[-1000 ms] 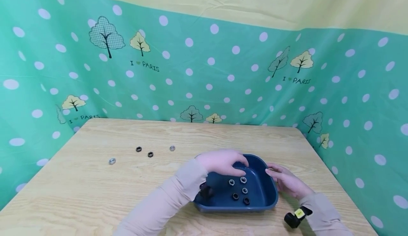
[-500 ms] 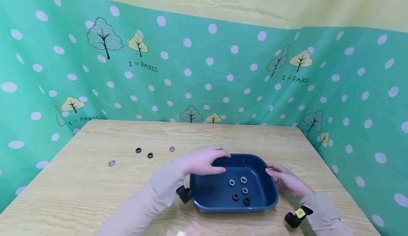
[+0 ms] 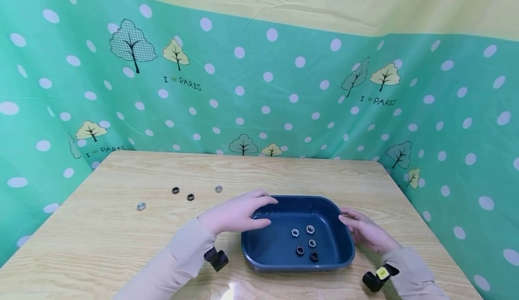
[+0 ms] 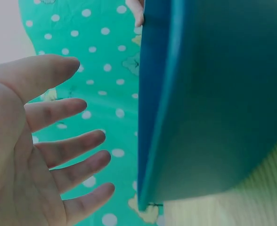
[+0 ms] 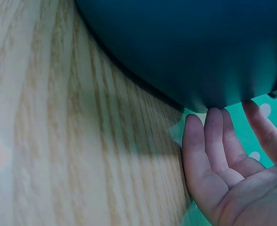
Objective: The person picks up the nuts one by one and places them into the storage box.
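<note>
A dark blue plastic basin [image 3: 279, 259] stands on the table, with several metal nuts inside, both silver ones [image 3: 310, 229] and dark ones [image 3: 314, 256]. My left hand [image 3: 239, 211] hovers by the basin's left rim, fingers spread and holding nothing. In the left wrist view, a gap separates this hand [image 4: 39, 141] from the basin wall [image 4: 214, 117]. At the opposite end, my right hand [image 3: 366, 231] holds the basin, thumb at the rim. Its fingers [image 5: 214, 136] touch the outer wall in the right wrist view.
On the table's left side lie more loose nuts: two dark ones [image 3: 175, 190] [image 3: 190, 197], a silver one [image 3: 219, 188] and another silver one [image 3: 141, 206]. A green dotted cloth [image 3: 284, 88] hangs around the wooden table [image 3: 101, 246].
From over the basin's inside, my left hand has drawn leftward to its left rim. The right hand, the basin and the nuts have stayed put.
</note>
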`<state>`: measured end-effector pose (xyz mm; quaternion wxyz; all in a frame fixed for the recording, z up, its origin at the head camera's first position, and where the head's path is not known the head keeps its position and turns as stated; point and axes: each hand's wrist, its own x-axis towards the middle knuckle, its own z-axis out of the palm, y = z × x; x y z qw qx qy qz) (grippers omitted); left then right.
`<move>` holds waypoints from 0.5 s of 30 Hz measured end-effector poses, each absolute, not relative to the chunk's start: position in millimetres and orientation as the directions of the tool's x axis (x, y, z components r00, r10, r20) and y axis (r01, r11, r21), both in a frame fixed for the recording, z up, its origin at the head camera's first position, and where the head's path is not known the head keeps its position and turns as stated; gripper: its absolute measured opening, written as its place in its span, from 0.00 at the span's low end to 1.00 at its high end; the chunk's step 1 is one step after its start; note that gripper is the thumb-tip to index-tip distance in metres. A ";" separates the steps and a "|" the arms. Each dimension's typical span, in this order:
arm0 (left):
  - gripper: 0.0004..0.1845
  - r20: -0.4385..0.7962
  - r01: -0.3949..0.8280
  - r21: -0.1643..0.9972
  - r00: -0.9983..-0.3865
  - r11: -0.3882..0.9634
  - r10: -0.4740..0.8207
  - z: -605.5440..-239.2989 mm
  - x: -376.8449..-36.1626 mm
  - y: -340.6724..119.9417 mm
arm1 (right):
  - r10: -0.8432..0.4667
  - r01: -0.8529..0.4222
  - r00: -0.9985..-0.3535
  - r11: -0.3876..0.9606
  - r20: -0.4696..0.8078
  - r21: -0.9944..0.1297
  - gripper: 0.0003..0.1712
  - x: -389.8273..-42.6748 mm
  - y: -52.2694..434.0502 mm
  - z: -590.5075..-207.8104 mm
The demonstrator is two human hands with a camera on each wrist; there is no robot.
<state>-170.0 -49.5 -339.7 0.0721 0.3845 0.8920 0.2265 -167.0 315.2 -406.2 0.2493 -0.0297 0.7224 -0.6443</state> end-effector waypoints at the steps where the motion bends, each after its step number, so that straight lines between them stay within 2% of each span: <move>1: 0.25 0.057 0.651 0.465 -0.698 0.600 0.714 -341.5 -169.3 -52.7 | -0.364 0.279 -0.874 0.165 -0.322 -0.946 0.27 -167.0 315.4 -406.4; 15: 0.25 0.149 0.598 0.522 -0.766 0.608 0.626 -368.0 -159.8 -94.3 | -0.394 0.282 -0.865 0.131 -0.311 -0.950 0.19 -167.8 316.9 -408.7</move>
